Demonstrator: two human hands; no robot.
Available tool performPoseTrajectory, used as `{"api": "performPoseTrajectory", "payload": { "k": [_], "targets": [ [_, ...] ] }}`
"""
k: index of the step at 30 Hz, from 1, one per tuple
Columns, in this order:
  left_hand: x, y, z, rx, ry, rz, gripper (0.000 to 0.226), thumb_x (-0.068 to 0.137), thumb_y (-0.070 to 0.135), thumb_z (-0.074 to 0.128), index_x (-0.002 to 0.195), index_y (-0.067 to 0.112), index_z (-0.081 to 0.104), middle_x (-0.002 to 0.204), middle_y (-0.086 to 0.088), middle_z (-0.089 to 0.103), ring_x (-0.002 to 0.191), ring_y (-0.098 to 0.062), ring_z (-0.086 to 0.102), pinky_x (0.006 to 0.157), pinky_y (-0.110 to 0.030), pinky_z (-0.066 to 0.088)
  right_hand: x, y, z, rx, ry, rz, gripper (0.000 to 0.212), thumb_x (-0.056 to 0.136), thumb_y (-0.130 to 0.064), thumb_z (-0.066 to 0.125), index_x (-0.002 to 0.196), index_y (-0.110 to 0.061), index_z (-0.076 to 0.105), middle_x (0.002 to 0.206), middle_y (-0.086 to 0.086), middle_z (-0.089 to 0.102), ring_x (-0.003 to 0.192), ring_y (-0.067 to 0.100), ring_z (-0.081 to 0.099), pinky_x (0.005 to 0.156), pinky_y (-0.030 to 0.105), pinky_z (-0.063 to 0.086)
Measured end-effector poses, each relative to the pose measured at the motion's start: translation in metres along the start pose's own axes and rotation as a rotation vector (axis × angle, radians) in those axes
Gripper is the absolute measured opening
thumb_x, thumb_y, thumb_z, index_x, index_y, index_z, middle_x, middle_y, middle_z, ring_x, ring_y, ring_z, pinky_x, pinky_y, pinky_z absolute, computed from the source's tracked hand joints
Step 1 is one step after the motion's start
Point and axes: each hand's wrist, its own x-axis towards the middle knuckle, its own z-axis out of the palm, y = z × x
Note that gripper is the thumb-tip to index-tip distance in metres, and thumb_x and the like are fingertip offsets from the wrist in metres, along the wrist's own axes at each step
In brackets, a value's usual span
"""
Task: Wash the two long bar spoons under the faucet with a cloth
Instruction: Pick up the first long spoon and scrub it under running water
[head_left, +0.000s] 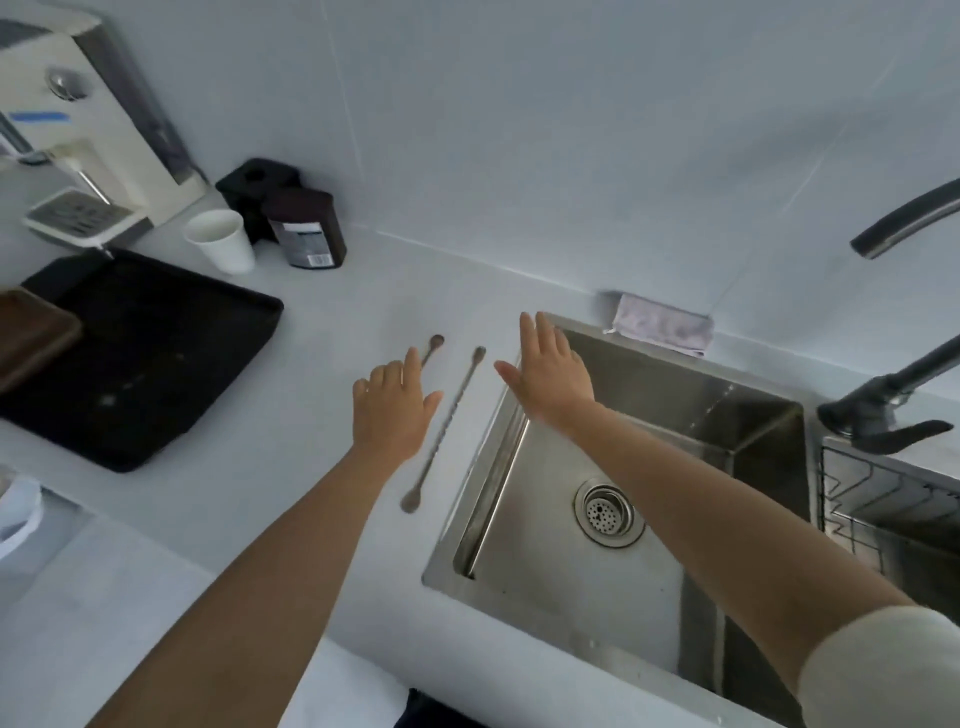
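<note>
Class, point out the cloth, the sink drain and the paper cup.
cloth (660, 325): head view, middle of the fabric.
sink drain (609, 514): head view, centre of strainer.
paper cup (231, 249): head view, side wall.

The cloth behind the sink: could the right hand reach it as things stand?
Probably yes. The right hand is open and empty above the left rim of the sink, and the cloth lies just beyond its fingers, with nothing between.
</note>
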Motion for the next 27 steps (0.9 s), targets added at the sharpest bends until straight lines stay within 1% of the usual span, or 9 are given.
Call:
{"api": "performPoseTrajectory", "payload": {
  "k": [3,5,8,11,14,17,20,24,27],
  "targets": [
    [-0.005,-0.008,0.019,0.043,-0.101,-0.015,0.046,0.097,0.039,0.036,0.128,0.005,0.04,0.123,-0.014,0.053,0.111,-0.03,0.05,0.088,-0.037,0.041,0.011,-0.02,0.023,0.027,-0.04,-0.018,0.063,0.098,-0.042,0.03,0.148,-0.009,0.01,0.154,0.012,0.018,0.142,0.029,0.018,0.113,0.041,0.026],
    [-0.005,-0.008,0.032,0.054,-0.157,-0.004,0.041,0.097,0.038,0.037,0.12,0.005,0.045,0.12,-0.013,0.053,0.11,-0.029,0.05,0.088,-0.036,0.042,0.021,-0.03,0.036,0.07,-0.074,0.019,0.057,0.098,-0.038,0.034,0.145,-0.008,0.02,0.146,0.013,0.031,0.136,0.029,0.028,0.106,0.041,0.033],
    [-0.003,-0.005,0.05,0.035,-0.199,0.015,0.039,0.097,0.037,0.037,0.118,0.005,0.046,0.121,-0.012,0.053,0.112,-0.029,0.049,0.09,-0.036,0.041,0.036,-0.04,0.052,0.166,-0.146,0.13,0.052,0.097,-0.03,0.038,0.142,-0.004,0.029,0.137,0.014,0.043,0.129,0.031,0.037,0.098,0.04,0.039],
    [0.003,-0.002,0.064,0.041,-0.214,0.027,0.039,0.098,0.034,0.036,0.119,0.003,0.045,0.122,-0.012,0.052,0.114,-0.029,0.048,0.093,-0.036,0.04,0.049,-0.047,0.063,0.22,-0.197,0.213,0.036,0.096,-0.023,0.04,0.123,-0.001,0.047,0.124,0.015,0.054,0.116,0.032,0.05,0.084,0.034,0.042],
    [0.008,0.0,0.071,0.087,-0.246,0.039,0.036,0.099,0.028,0.033,0.121,0.003,0.045,0.123,-0.013,0.052,0.115,-0.03,0.047,0.092,-0.038,0.04,0.058,-0.055,0.067,0.268,-0.231,0.307,0.026,0.093,-0.014,0.041,0.112,-0.002,0.056,0.114,0.013,0.061,0.106,0.031,0.059,0.074,0.029,0.041],
    [0.011,0.003,0.076,0.117,-0.25,0.055,0.028,0.097,0.018,0.037,0.121,0.004,0.044,0.122,-0.011,0.051,0.114,-0.029,0.047,0.09,-0.037,0.04,0.066,-0.062,0.071,0.288,-0.289,0.369,0.023,0.088,-0.006,0.044,0.104,-0.004,0.061,0.097,0.01,0.063,0.092,0.027,0.06,0.07,0.026,0.042],
    [0.012,0.009,0.075,0.14,-0.288,0.076,0.031,0.09,0.003,0.042,0.121,0.002,0.043,0.119,-0.012,0.051,0.113,-0.028,0.046,0.086,-0.033,0.038,0.07,-0.07,0.075,0.266,-0.354,0.394,0.012,0.086,-0.004,0.045,0.083,-0.008,0.056,0.072,0.002,0.049,0.079,0.024,0.052,0.069,0.027,0.041],
    [0.013,0.015,0.075,0.126,-0.335,0.043,0.032,0.086,0.001,0.047,0.118,0.002,0.046,0.114,-0.011,0.054,0.109,-0.027,0.049,0.073,-0.029,0.025,0.072,-0.077,0.079,0.272,-0.363,0.389,0.008,0.087,-0.005,0.045,0.083,-0.009,0.05,0.072,0.002,0.047,0.078,0.023,0.051,0.069,0.028,0.041],
    [0.016,0.015,0.07,0.13,-0.23,0.012,0.033,0.071,0.008,0.07,0.101,0.003,0.059,0.093,-0.009,0.062,0.089,-0.023,0.059,0.065,-0.026,0.028,0.073,-0.076,0.08,0.349,-0.368,0.434,0.018,0.086,-0.004,0.045,0.069,-0.009,0.046,0.066,0.001,0.043,0.078,0.022,0.05,0.068,0.027,0.04]
  ]
}}
